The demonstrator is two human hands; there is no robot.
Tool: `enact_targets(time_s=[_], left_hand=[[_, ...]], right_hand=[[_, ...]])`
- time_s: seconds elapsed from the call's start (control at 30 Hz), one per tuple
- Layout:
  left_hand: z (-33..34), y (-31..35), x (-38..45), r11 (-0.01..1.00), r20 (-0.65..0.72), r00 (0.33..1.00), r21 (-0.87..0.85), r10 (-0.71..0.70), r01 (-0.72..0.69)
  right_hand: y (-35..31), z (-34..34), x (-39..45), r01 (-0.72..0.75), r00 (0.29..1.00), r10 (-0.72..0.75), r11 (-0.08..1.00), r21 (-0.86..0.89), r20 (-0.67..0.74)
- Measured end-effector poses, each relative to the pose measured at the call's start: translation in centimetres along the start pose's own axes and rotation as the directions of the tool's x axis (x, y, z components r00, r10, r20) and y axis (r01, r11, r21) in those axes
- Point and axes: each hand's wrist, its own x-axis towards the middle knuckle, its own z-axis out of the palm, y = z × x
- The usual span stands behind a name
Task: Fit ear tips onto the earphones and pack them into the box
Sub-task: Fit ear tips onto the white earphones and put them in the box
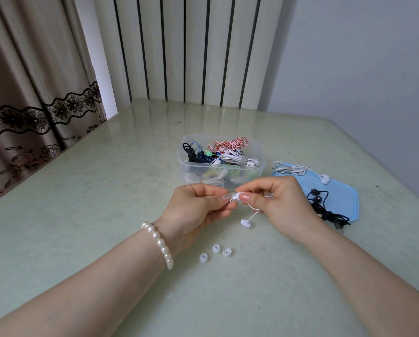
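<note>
Near edge: 3 loose ear tips (216,252) on the bench (81,227), at 6 o'clock of the hands. Left hand (193,212) pinches a clear tip; right hand (280,203) pinches a white earbud (236,197), the two meeting at center. Second bud (246,224) dangles bare below. Step looks like fitting tip one; next needs a square push onto the nozzle. At 12 o'clock, 1 clear box (221,158) of bundled earphones. At 2 o'clock, 1 blue lid (344,198) carrying 2 sets.

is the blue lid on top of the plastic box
No, the blue lid lies flat on the table to the right of the open box, with earphones resting on it.
</note>
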Motion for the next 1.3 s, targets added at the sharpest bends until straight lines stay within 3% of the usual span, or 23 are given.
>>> enact_targets(time_s=[0.4, 0.93, 1.3], left_hand=[[0.0, -0.1, 0.0, 1.000, -0.003, 1.000, 0.017, 0.013, -0.013], [0.2, 0.0, -0.2, 0.994, 0.023, 0.999, 0.097, 0.048, -0.050], [0.2, 0.0, -0.3, 0.994, 0.040, 0.999, 0.100, 0.034, -0.038]], right_hand=[[0.0, -0.1, -0.1, -0.003, 1.000, 0.003, 1.000, -0.009, 0.001], [0.9, 0.0, 0.1, -0.010, 0.999, 0.005, 0.989, -0.148, -0.032], [1.3, 0.4, 0.1, -0.020, 0.996, 0.009, 0.992, -0.128, -0.088]])
